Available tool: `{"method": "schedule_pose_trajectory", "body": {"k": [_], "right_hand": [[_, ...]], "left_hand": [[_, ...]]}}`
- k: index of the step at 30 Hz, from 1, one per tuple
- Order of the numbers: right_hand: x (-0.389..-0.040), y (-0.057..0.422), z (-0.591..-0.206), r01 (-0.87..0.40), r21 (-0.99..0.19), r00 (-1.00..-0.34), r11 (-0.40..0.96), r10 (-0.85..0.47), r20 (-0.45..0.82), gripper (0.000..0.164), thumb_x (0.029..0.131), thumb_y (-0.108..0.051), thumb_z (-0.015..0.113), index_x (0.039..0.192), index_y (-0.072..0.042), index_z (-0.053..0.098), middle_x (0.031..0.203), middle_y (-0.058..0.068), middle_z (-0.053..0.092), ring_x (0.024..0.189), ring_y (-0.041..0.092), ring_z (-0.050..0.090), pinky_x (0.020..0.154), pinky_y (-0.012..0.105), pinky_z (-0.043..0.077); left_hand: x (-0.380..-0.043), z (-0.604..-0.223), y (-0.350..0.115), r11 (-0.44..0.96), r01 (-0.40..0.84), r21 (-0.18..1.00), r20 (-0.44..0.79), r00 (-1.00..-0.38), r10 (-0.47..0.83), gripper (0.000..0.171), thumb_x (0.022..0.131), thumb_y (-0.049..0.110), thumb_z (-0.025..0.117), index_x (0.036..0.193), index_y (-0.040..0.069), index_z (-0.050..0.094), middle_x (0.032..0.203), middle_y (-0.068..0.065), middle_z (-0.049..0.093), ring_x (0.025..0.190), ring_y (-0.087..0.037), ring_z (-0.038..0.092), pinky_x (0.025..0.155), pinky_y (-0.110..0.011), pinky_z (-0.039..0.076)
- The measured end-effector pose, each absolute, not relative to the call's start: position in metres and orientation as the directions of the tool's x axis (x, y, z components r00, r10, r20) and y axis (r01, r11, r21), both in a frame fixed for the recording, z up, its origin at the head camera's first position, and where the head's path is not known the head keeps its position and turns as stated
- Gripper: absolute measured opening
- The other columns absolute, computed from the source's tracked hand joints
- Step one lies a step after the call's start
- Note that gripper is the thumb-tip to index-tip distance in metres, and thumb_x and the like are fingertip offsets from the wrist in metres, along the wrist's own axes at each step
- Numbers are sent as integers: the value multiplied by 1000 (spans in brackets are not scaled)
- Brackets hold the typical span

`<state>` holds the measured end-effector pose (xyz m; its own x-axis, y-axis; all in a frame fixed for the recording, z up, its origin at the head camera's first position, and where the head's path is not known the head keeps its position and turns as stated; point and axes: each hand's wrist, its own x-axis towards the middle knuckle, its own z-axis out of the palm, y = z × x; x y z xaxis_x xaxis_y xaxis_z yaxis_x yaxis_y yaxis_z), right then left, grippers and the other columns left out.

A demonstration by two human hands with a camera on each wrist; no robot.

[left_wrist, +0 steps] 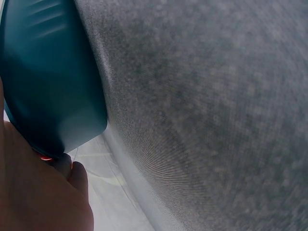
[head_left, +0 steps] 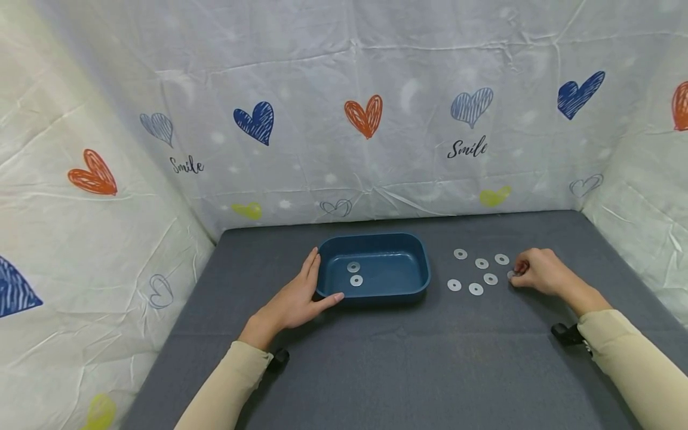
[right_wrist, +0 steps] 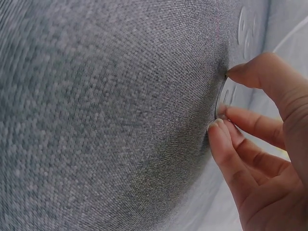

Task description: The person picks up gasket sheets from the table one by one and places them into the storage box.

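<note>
A dark blue rectangular tray point(head_left: 400, 294) sits on the table, two flat metal washers point(head_left: 356, 280) lying inside toward its left. My left hand point(head_left: 292, 301) spans the tray's near left corner, straight fingers along the left side and thumb across the front rim. Close up, the left wrist view shows fingers against the tray's outer wall point(left_wrist: 57, 86). To the right, the thumb and fingertips of my right hand point(head_left: 543, 272) pinch a washer point(head_left: 511, 275) by its edge at the tabletop. In the right wrist view that washer point(right_wrist: 219, 102) is seen edge-on between them.
Several loose washers point(head_left: 490, 279) lie spread between the tray and my right hand. Dark grey cloth covers the table point(head_left: 408, 364). A white curtain point(head_left: 301, 71) printed with hearts stands behind the far table edge and along both sides.
</note>
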<state>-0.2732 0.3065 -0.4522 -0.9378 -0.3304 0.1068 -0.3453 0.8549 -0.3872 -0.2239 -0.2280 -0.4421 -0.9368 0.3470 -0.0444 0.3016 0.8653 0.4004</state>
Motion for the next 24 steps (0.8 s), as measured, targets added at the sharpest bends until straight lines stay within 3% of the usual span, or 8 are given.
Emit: {"method": "schedule_pose_trajectory", "body": {"k": [16, 24], "right_hand": [[-273, 307, -454, -316, -408, -948, 857, -305, 94, 18, 77, -16, 80, 75, -4, 67, 69, -3, 63, 64, 13, 54, 62, 34, 46], [-268, 305, -454, -301, -414, -953, 859, -291, 88, 18, 81, -14, 81, 81, -1, 69, 71, 0, 65, 65, 14, 57, 64, 36, 49]], "left_hand": [[-224, -441, -228, 869, 292, 399, -59, -938, 342, 120, 88, 86, 44, 164, 9, -6, 171, -4, -14, 155, -33, 21, 117, -54, 33], [-223, -440, -227, 870, 292, 397, -60, -938, 342, 119, 88, 85, 45, 164, 8, -5, 172, -5, -13, 154, -33, 23, 116, -54, 35]]}}
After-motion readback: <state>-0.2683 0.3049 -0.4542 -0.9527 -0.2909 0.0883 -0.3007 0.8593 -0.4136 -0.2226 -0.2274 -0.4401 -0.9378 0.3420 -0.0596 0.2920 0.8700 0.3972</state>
